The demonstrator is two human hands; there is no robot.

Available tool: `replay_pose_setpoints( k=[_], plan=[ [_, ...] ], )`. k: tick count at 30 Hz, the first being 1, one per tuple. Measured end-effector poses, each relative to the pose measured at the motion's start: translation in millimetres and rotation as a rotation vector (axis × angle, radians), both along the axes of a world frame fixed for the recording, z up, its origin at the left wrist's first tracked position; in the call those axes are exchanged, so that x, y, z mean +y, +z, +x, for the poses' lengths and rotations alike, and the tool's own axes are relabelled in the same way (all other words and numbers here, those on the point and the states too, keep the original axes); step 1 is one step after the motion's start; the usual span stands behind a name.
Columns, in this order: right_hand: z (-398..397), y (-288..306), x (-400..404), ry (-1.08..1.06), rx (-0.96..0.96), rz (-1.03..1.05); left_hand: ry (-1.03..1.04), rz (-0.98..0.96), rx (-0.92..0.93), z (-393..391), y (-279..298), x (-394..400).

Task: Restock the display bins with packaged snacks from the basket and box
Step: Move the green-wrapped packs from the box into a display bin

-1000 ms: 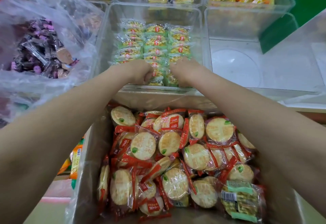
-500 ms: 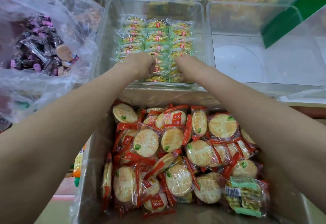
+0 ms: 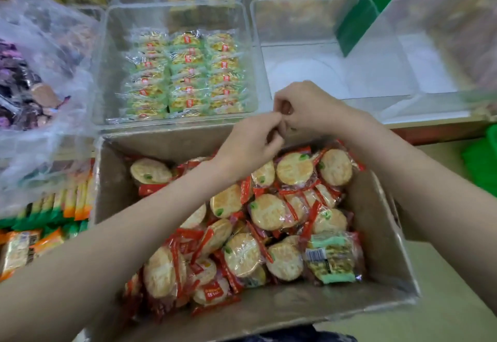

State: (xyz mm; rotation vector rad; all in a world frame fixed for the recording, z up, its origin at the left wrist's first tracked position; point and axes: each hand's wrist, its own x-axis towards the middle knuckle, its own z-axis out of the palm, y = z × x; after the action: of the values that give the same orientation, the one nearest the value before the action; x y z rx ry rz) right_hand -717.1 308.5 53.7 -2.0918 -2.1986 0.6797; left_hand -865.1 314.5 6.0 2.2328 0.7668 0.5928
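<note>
Cardboard box [image 3: 376, 234] fills the lower centre of the frame, heaped with red-wrapped round rice crackers [image 3: 269, 211]; one green-wrapped pack [image 3: 332, 261] lies at its lower right corner. Above the box's far edge the two hands meet, right of centre. The left hand [image 3: 248, 145] and the right hand [image 3: 309, 107] touch at the fingertips, fingers curled inward as if pinching something small between them, but what, if anything, they hold is too small and blurred to tell. Just beyond, in the upper centre, a clear bin [image 3: 107, 72] holds green-wrapped snack packs [image 3: 185, 75] set in three tidy rows. To its right stands a second clear bin [image 3: 259, 45] with a bare white floor. At the left edge lies a clear plastic bag [image 3: 53, 72] of purple-wrapped sweets. By these signs the green row looks stocked and the hands are between loads. The next move likely calls for reaching down into the box, gathering a handful of red crackers, and carrying them over the bin wall into the bare bin without crushing them.
</note>
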Motion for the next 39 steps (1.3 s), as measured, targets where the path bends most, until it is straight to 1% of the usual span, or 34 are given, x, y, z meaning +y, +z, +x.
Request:
replay_pose_setpoints(
  k=[1, 3, 5, 7, 9, 10, 12, 14, 16, 17, 19, 21, 22, 23, 25, 26, 27, 28, 30, 32, 33, 36, 39],
  plan=[
    [5, -5, -17, 0.009, -0.02, -0.106, -0.079, -0.074, 0.044, 6, -5, -12],
    [14, -21, -49, 0.044, -0.049, -0.4, -0.276, -0.16, 0.164, 16, -17, -34],
    [18, -37, -78, 0.086, -0.072, -0.706, -0.478, -0.238, 0.335, 24, -30, -54],
    [18, -51, -102, 0.136, -0.086, -0.923, -0.64, -0.306, 0.534, 31, -41, -71],
    [13, -60, -118, 0.19, -0.153, -0.965, -0.736, -0.354, 0.674, 37, -52, -86],
    [9, -64, -123, 0.222, -0.205, -0.944, -0.752, -0.378, 0.706, 39, -56, -92],
    [4, -72, -128, 0.29, -0.284, -0.889, -0.722, -0.443, 0.736, 39, -61, -96],
    [3, -72, -125, 0.285, -0.245, -0.852, -0.68, -0.536, 0.793, 37, -60, -92],
    [7, -60, -113, 0.245, -0.136, -0.832, -0.666, -0.535, 0.854, 32, -51, -80],
    [9, -50, -105, 0.214, -0.067, -0.796, -0.636, -0.528, 0.846, 27, -45, -73],
    [14, -28, -91, 0.119, 0.114, -0.643, -0.519, -0.549, 0.73, 13, -31, -56],
    [17, -10, -80, 0.019, 0.311, -0.443, -0.361, -0.692, 0.557, -6, -17, -39],
    [18, -5, -75, -0.049, 0.438, -0.379, -0.292, -0.778, 0.472, -16, -10, -30],
    [19, 0, -72, -0.135, 0.599, -0.346, -0.231, -0.848, 0.384, -25, -3, -23],
    [21, 1, -65, -0.333, 0.932, -0.317, -0.115, -0.915, 0.198, -40, 11, -11],
    [23, -1, -63, -0.413, 1.03, -0.302, -0.059, -0.945, 0.103, -44, 17, -7],
    [25, -4, -60, -0.45, 1.044, -0.297, -0.002, -0.987, 0.014, -47, 24, -5],
    [24, -8, -59, -0.447, 1.008, -0.321, 0.046, -1.032, -0.061, -51, 27, -2],
    [17, -16, -59, -0.378, 0.958, -0.453, 0.091, -1.092, -0.185, -55, 32, -1],
    [5, -20, -59, -0.347, 1.033, -0.574, 0.099, -1.092, -0.267, -57, 34, -5],
    [-1, -22, -57, -0.355, 1.086, -0.597, 0.089, -1.065, -0.278, -58, 35, -7],
    [-8, -25, -46, -0.389, 1.176, -0.577, 0.125, -1.013, -0.27, -63, 29, -1],
    [-5, -18, -32, -0.381, 1.132, -0.487, 0.216, -1.108, -0.352, -76, 23, 15]
  ],
)
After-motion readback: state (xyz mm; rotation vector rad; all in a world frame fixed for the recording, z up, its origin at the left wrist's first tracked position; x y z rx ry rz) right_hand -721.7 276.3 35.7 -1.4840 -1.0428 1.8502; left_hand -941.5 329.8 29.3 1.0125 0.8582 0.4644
